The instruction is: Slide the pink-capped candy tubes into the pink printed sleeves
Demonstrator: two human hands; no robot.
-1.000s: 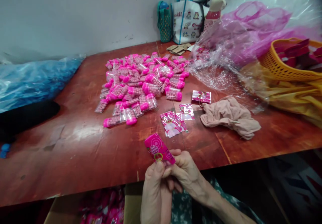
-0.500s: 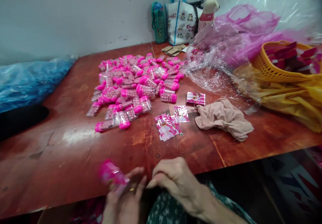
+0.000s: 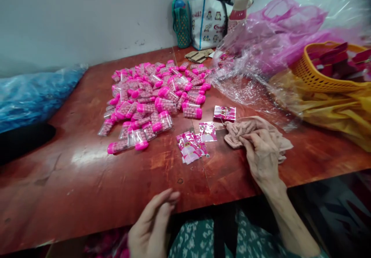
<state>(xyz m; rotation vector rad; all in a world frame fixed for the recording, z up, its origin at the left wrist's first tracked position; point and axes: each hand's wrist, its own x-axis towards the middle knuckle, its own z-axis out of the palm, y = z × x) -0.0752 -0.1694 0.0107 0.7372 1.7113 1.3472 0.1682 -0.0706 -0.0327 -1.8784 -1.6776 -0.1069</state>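
Beige cloth (image 3: 257,133), crumpled on the wooden table (image 3: 87,173) beside the pink sachets (image 3: 193,145), sits under the right hand (image 3: 262,153), whose fingertips pinch its folds and do best pressing flatly, while the left hand (image 3: 152,227) hovers spread and empty at the table's edge.

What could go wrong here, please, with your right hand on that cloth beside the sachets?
Dragging the crumpled beige cloth under the right hand might sweep the small pink foil sachets out of place. The heap of pink-capped clear tubes could roll if nudged. The empty left hand hangs at the red wooden table's edge.
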